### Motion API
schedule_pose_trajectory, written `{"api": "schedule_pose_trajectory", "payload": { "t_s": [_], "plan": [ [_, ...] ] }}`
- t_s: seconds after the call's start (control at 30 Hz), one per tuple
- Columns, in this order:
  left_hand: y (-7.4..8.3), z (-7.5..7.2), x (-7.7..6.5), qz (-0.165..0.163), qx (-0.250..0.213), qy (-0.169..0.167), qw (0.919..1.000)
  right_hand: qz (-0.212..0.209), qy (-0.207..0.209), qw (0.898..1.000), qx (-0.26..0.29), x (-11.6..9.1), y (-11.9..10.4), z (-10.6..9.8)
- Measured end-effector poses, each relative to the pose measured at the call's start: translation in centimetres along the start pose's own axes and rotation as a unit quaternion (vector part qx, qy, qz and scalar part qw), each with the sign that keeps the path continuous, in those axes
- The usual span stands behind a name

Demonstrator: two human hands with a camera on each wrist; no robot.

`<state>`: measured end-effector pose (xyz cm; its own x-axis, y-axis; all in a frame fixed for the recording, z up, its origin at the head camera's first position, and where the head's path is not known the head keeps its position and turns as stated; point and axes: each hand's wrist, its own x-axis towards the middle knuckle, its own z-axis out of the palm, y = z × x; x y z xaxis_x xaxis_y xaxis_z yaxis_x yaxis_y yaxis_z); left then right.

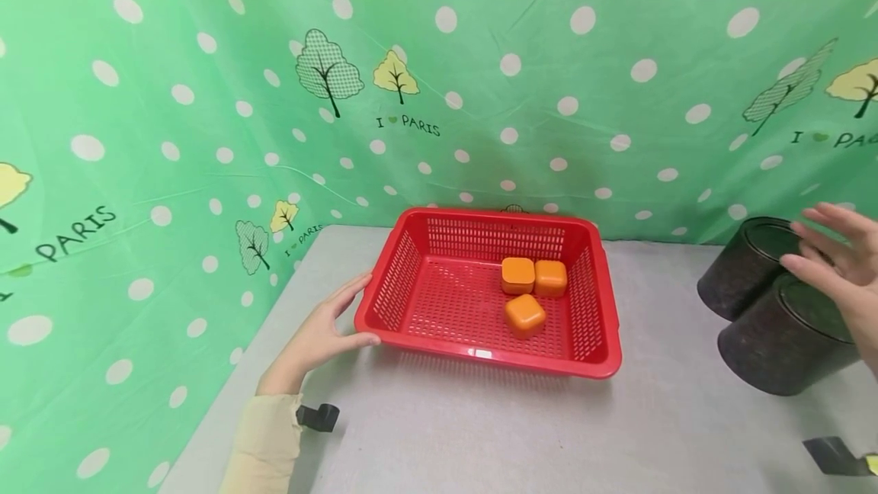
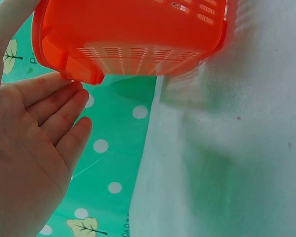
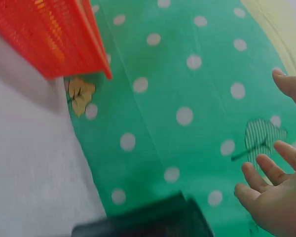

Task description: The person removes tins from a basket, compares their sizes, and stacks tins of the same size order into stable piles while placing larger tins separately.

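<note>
A red plastic basket with slotted walls holds three orange rounded blocks toward its right side. My left hand rests at the basket's left end, fingertips at the side rim and thumb at the front corner. In the left wrist view, the fingers lie fairly straight, with the tips right at the rim. Far to the right, my right hand is raised with fingers apart and nothing in them. It overlaps two dark cylindrical containers in the head view. In the right wrist view, that hand shows spread fingers.
A grey-white covered table lies under everything. Behind it and on the left hangs a green dotted curtain printed with trees; the basket's back stands close to it. A dark edge shows low in the right wrist view.
</note>
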<state>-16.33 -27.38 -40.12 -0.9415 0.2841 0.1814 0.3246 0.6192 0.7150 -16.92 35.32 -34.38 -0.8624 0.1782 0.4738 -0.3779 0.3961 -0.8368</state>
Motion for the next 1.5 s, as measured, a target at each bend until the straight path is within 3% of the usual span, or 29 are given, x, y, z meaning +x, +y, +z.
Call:
{"api": "schedule_pose_trajectory", "payload": {
  "t_s": [0.03,0.07,0.13,0.3,0.53,0.8,1.07,1.27,1.5],
  "plan": [
    [0.0,0.0,0.0,0.000,0.000,0.000,1.0000,-0.005,-0.005,1.000,0.023,0.1,-0.5,0.7],
    [0.0,0.0,0.0,0.001,0.000,0.001,1.0000,-0.009,-0.010,1.000,0.007,0.2,-1.0,1.3],
    [0.0,0.0,0.0,0.002,0.000,0.001,1.0000,-0.015,-0.025,0.997,0.070,0.5,-1.8,2.4],
    [0.0,0.0,-0.1,0.002,-0.001,0.002,1.0000,-0.010,-0.078,0.978,0.195,1.5,-3.1,4.9],
    [-0.3,0.1,-0.1,0.001,-0.001,0.004,1.0000,-0.027,-0.119,0.957,0.261,3.1,-5.2,8.6],
    [-0.1,0.0,-0.2,0.002,-0.004,0.003,1.0000,-0.035,-0.156,0.949,0.271,4.8,-7.5,13.8],
    [-0.1,0.1,-0.1,0.005,-0.009,0.006,0.9999,-0.039,-0.182,0.940,0.286,6.1,-8.2,18.8],
    [0.0,0.3,0.0,0.006,-0.014,0.002,0.9999,-0.024,-0.220,0.933,0.284,6.6,-7.2,21.8],
    [-0.2,0.2,-0.1,0.004,-0.014,0.004,0.9999,0.040,-0.268,0.925,0.266,6.4,-4.7,24.5]
  ]
}}
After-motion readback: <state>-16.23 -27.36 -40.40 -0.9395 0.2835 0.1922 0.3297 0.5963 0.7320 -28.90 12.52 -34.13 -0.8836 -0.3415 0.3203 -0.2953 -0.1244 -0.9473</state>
